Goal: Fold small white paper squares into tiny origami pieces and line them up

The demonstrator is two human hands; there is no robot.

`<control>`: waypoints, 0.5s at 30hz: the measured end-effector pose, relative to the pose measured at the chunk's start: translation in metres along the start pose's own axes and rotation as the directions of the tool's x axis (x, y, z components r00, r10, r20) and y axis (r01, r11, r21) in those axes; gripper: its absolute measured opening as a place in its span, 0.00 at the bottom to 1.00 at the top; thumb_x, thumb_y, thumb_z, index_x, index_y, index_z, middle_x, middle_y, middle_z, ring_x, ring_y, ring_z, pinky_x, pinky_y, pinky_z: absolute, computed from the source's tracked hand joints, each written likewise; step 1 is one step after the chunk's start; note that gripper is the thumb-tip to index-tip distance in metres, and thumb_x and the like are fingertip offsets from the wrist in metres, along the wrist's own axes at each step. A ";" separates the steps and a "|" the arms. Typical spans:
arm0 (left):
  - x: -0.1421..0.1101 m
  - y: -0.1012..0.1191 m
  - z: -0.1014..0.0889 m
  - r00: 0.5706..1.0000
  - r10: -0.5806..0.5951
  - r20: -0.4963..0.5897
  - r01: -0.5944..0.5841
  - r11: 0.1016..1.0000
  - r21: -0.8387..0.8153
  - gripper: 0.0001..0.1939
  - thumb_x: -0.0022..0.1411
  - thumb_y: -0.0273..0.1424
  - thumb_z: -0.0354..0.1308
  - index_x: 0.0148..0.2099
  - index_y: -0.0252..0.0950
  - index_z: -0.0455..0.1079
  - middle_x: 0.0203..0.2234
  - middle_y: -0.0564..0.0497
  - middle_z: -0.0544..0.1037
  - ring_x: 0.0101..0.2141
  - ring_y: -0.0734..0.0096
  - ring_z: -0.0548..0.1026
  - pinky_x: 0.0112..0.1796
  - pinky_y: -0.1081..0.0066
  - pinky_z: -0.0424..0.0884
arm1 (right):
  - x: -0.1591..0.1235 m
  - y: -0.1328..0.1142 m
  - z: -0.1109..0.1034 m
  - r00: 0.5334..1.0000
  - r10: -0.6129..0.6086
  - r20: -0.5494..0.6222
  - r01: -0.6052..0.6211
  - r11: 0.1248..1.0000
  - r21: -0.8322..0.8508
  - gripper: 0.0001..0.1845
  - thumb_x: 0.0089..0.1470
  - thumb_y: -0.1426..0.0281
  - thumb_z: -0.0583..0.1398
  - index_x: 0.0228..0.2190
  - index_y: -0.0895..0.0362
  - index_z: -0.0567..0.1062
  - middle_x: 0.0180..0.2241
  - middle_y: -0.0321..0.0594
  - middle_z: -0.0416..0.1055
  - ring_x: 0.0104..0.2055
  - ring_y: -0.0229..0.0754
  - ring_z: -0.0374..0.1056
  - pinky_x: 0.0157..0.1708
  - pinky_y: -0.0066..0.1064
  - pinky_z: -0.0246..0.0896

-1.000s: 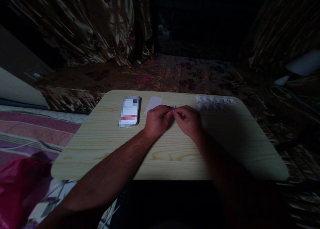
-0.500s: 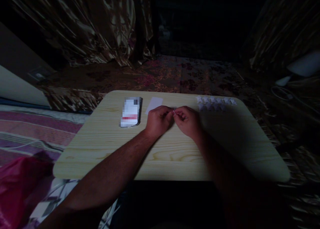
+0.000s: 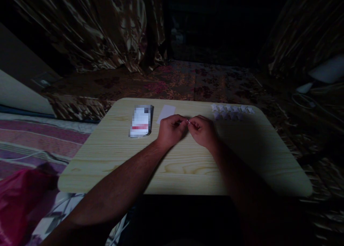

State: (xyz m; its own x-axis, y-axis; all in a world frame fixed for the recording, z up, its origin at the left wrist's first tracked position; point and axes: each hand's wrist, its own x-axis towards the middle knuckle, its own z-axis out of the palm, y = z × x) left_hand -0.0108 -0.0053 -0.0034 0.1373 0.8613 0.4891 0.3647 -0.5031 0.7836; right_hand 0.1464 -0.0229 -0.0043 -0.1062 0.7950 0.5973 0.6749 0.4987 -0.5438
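My left hand (image 3: pixel 170 131) and my right hand (image 3: pixel 202 130) meet over the far middle of a light wooden table (image 3: pixel 185 163). Both are closed in a pinch on one tiny white piece of paper (image 3: pixel 187 121) held between their fingertips; its shape is too small to make out. Just beyond my left hand lies a small blank white slip (image 3: pixel 166 113). Left of that rests a white pack with a red stripe (image 3: pixel 140 121). At the far right of the table, several small folded white paper pieces (image 3: pixel 231 111) sit in two rows.
Patterned brown drapes hang behind the table, over a dark floral carpet (image 3: pixel 188 82). A striped pink cloth (image 3: pixel 32 142) and a red bag (image 3: pixel 18 196) lie at the left. A white cable and light objects (image 3: pixel 309 92) sit in the dim right.
Both hands stay pinched together on the tiny paper piece with only slight finger movement. The view has shifted a little.
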 end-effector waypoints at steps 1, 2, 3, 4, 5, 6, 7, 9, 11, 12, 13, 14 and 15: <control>0.000 0.000 0.000 1.000 -0.012 -0.003 0.012 1.000 -0.010 0.09 0.57 0.35 0.60 0.35 0.36 0.78 0.26 0.50 0.80 0.27 0.71 0.75 0.30 0.73 0.69 | 0.000 0.000 -0.001 1.000 -0.004 0.002 0.004 1.000 -0.009 0.06 0.53 0.73 0.57 0.26 0.55 0.73 0.24 0.35 0.66 0.26 0.36 0.60 0.27 0.28 0.53; 0.000 0.000 0.001 1.000 -0.023 -0.004 0.023 1.000 -0.020 0.09 0.57 0.35 0.60 0.35 0.36 0.78 0.26 0.50 0.80 0.27 0.71 0.75 0.30 0.73 0.69 | 0.000 -0.001 -0.001 1.000 -0.008 0.006 0.008 1.000 -0.017 0.06 0.53 0.73 0.57 0.26 0.55 0.73 0.24 0.35 0.65 0.26 0.36 0.60 0.27 0.28 0.52; 0.000 0.000 0.001 0.999 -0.034 -0.005 0.033 0.999 -0.031 0.09 0.57 0.35 0.60 0.35 0.36 0.78 0.26 0.50 0.80 0.27 0.71 0.75 0.30 0.73 0.69 | 0.001 -0.001 -0.002 1.000 -0.009 0.007 0.009 1.000 -0.024 0.06 0.53 0.73 0.57 0.26 0.55 0.73 0.24 0.35 0.65 0.27 0.36 0.60 0.27 0.28 0.52; 0.000 0.000 0.001 0.999 -0.043 -0.004 0.043 0.998 -0.045 0.09 0.57 0.35 0.60 0.34 0.36 0.78 0.26 0.50 0.80 0.27 0.71 0.75 0.30 0.73 0.69 | 0.001 -0.001 -0.003 1.000 -0.009 0.009 0.009 1.000 -0.029 0.06 0.53 0.73 0.57 0.26 0.55 0.73 0.24 0.35 0.65 0.27 0.36 0.60 0.27 0.28 0.52; 0.001 0.000 0.001 0.999 -0.051 -0.002 0.051 0.997 -0.059 0.09 0.56 0.35 0.61 0.35 0.35 0.78 0.26 0.50 0.80 0.27 0.71 0.74 0.30 0.73 0.68 | 0.001 -0.001 -0.003 1.000 -0.007 0.013 0.007 0.999 -0.031 0.06 0.54 0.73 0.57 0.26 0.55 0.73 0.24 0.35 0.65 0.27 0.36 0.60 0.27 0.28 0.52; 0.001 -0.001 0.001 0.998 -0.059 0.003 0.059 0.996 -0.074 0.09 0.56 0.36 0.61 0.35 0.35 0.78 0.26 0.50 0.80 0.27 0.71 0.74 0.29 0.73 0.68 | 0.001 -0.001 -0.003 1.000 -0.004 0.016 0.004 1.000 -0.031 0.06 0.54 0.73 0.57 0.27 0.55 0.74 0.25 0.35 0.65 0.27 0.36 0.61 0.27 0.28 0.52; 0.001 -0.002 0.002 0.998 -0.069 0.009 0.069 0.994 -0.089 0.09 0.55 0.36 0.62 0.35 0.35 0.78 0.27 0.50 0.80 0.26 0.72 0.74 0.29 0.73 0.68 | 0.001 -0.001 -0.003 1.000 0.001 0.019 0.000 1.000 -0.029 0.06 0.54 0.73 0.57 0.27 0.55 0.74 0.25 0.35 0.65 0.27 0.36 0.61 0.27 0.28 0.52; 0.002 -0.003 0.003 0.996 -0.092 0.018 0.093 0.988 -0.125 0.10 0.54 0.36 0.63 0.35 0.35 0.78 0.27 0.50 0.80 0.27 0.71 0.74 0.29 0.73 0.68 | 0.001 -0.001 -0.003 1.000 0.013 0.022 -0.013 1.000 -0.025 0.07 0.54 0.73 0.57 0.27 0.55 0.75 0.26 0.35 0.66 0.27 0.36 0.61 0.27 0.28 0.53; 0.003 -0.004 0.003 0.993 -0.119 0.023 0.121 0.978 -0.170 0.10 0.53 0.36 0.63 0.34 0.35 0.77 0.27 0.49 0.80 0.27 0.71 0.74 0.30 0.73 0.69 | 0.001 -0.001 -0.003 1.000 0.022 0.021 -0.021 1.000 -0.023 0.07 0.54 0.72 0.58 0.27 0.55 0.75 0.26 0.36 0.67 0.28 0.37 0.62 0.27 0.28 0.54; 0.003 -0.004 0.004 0.991 -0.131 0.022 0.133 0.971 -0.198 0.10 0.54 0.36 0.63 0.34 0.34 0.77 0.26 0.49 0.80 0.27 0.71 0.74 0.30 0.73 0.69 | 0.001 0.000 -0.003 1.000 0.024 0.016 -0.023 1.000 -0.021 0.07 0.54 0.72 0.58 0.27 0.55 0.75 0.26 0.36 0.67 0.28 0.37 0.62 0.28 0.28 0.55; 0.004 -0.004 0.004 0.989 -0.144 0.019 0.144 0.963 -0.227 0.10 0.53 0.37 0.63 0.33 0.34 0.77 0.26 0.50 0.79 0.27 0.71 0.74 0.30 0.73 0.69 | 0.001 0.000 -0.003 1.000 0.024 0.008 -0.024 1.000 -0.015 0.07 0.54 0.72 0.58 0.27 0.55 0.75 0.26 0.36 0.67 0.29 0.37 0.63 0.29 0.28 0.57; 0.004 -0.003 0.004 0.988 -0.156 0.014 0.154 0.956 -0.251 0.10 0.53 0.37 0.64 0.33 0.34 0.77 0.26 0.50 0.79 0.27 0.72 0.74 0.30 0.73 0.69 | 0.002 0.000 -0.003 1.000 0.026 -0.006 -0.026 1.000 -0.005 0.06 0.54 0.71 0.59 0.27 0.55 0.76 0.28 0.37 0.68 0.30 0.38 0.64 0.30 0.29 0.58; 0.005 -0.002 0.004 0.986 -0.168 0.007 0.164 0.949 -0.271 0.11 0.53 0.37 0.64 0.33 0.34 0.76 0.25 0.50 0.79 0.27 0.72 0.74 0.30 0.73 0.69 | 0.002 0.000 -0.003 0.999 0.028 -0.026 -0.027 1.000 0.011 0.06 0.54 0.71 0.59 0.27 0.54 0.76 0.29 0.38 0.69 0.32 0.39 0.65 0.32 0.29 0.60</control>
State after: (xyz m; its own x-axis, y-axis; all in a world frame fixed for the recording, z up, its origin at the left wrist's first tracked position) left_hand -0.0074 0.0000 -0.0044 0.0808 0.9342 0.3475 0.1187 -0.3552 0.9272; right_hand 0.1481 -0.0221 -0.0017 -0.0687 0.7994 0.5969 0.6695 0.4805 -0.5665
